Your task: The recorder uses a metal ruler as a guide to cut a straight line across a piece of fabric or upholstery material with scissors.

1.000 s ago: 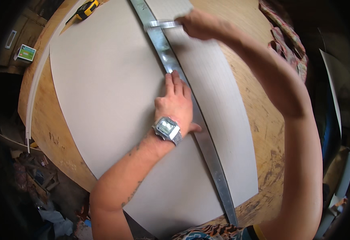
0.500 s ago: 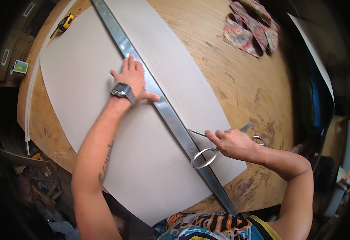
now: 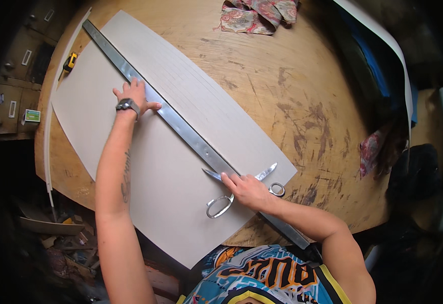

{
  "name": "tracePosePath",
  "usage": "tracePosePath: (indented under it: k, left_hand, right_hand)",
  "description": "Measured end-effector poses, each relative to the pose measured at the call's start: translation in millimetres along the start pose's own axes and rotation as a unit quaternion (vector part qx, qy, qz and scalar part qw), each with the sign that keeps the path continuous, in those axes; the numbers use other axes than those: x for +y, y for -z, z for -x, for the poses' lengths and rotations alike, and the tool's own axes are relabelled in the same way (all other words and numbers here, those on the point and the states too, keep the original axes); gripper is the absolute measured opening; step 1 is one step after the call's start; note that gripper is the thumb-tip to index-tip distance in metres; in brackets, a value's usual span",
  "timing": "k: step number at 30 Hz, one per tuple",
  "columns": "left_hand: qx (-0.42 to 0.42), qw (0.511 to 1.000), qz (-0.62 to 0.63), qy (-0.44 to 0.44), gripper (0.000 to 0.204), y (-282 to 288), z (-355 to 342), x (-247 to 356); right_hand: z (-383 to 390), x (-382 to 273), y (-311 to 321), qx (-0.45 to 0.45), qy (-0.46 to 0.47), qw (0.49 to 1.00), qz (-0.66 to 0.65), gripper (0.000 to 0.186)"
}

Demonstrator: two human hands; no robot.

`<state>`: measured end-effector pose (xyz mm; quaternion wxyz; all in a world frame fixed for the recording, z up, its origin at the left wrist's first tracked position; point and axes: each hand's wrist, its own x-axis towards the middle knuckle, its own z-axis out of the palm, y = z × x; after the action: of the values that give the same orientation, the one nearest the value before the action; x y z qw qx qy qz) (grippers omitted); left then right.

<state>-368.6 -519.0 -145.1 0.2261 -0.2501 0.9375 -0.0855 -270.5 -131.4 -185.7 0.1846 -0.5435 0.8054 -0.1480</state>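
Observation:
A long metal straightedge [image 3: 187,130] lies diagonally across a large pale grey sheet [image 3: 155,172] with curved-looking edges. My left hand [image 3: 134,96] rests on the straightedge's upper part, fingers spread, the thumb lying across the metal. Lower down, my right hand [image 3: 249,192] grips a pair of metal scissors [image 3: 268,171] with the blades spread wide apart. One blade points left past the straightedge, the other up to the right; the finger loops stick out on both sides of the hand. My right palm hides the scissors' pivot and part of the straightedge.
The sheet lies on a worn wooden table [image 3: 322,152]. A yellow and black tape measure [image 3: 70,62] sits by a pale strip [image 3: 54,96] at the left edge. Patterned cloth [image 3: 259,16] lies at the far side. Drawers [image 3: 16,104] and scrap pieces [image 3: 69,238] are left of the table.
My right hand has carried the scissors from the straightedge's right side to over it, a blade now pointing past its left side. My left hand stays spread on the metal. The view has shifted.

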Motion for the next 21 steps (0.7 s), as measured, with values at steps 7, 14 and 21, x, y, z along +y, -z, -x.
tracePosePath:
  k: [7, 14, 21]
  left_hand:
    - [0.005, 0.997, 0.064, -0.051, 0.108, -43.3, 97.4, 81.1]
    - [-0.102, 0.994, 0.025, -0.014, 0.142, -19.0, 113.2, 81.0]
    - [-0.096, 0.989, 0.104, -0.029, 0.143, -31.3, 113.1, 78.0]
  right_hand:
    - [0.7, -1.0, 0.9, -0.024, -0.038, 0.999, -0.019, 0.050]
    - [-27.8, 15.9, 37.0, 0.018, -0.107, 0.987, -0.117, 0.044]
    - [-122.9, 52.1, 66.5, 0.059, -0.079, 0.992, -0.085, 0.032]
